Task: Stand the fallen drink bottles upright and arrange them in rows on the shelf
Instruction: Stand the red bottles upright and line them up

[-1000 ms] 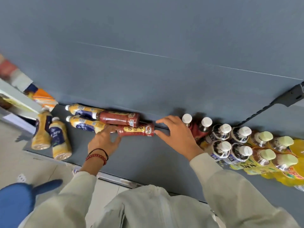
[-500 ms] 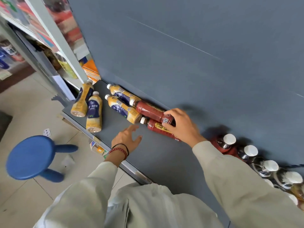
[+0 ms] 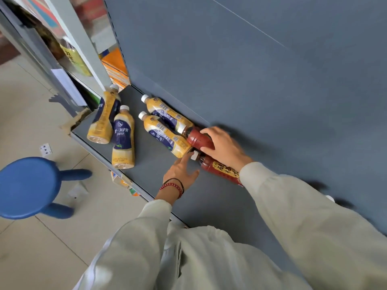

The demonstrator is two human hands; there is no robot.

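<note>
Two dark red bottles lie on the grey shelf (image 3: 150, 162) by the back panel. My right hand (image 3: 224, 146) grips the rear red bottle (image 3: 195, 138). The front red bottle (image 3: 223, 169) with a yellow label lies below it, its white cap (image 3: 195, 155) pointing left. My left hand (image 3: 181, 171) has straight fingers, its fingertips at that cap. Two yellow milk-tea bottles (image 3: 167, 133) lie side by side left of the red ones. Another pair of yellow bottles (image 3: 122, 139) lies at the shelf's left end.
A blue stool (image 3: 27, 187) stands on the tiled floor to the left. A neighbouring rack (image 3: 69, 45) with goods rises at the upper left. The shelf's front edge (image 3: 125, 181) carries small price tags. One white cap (image 3: 330, 198) shows past my right sleeve.
The view has swung left, so the upright bottles at the right are out of sight. My right hand has moved onto the rear red bottle. My left hand has come up to the front bottle's cap.
</note>
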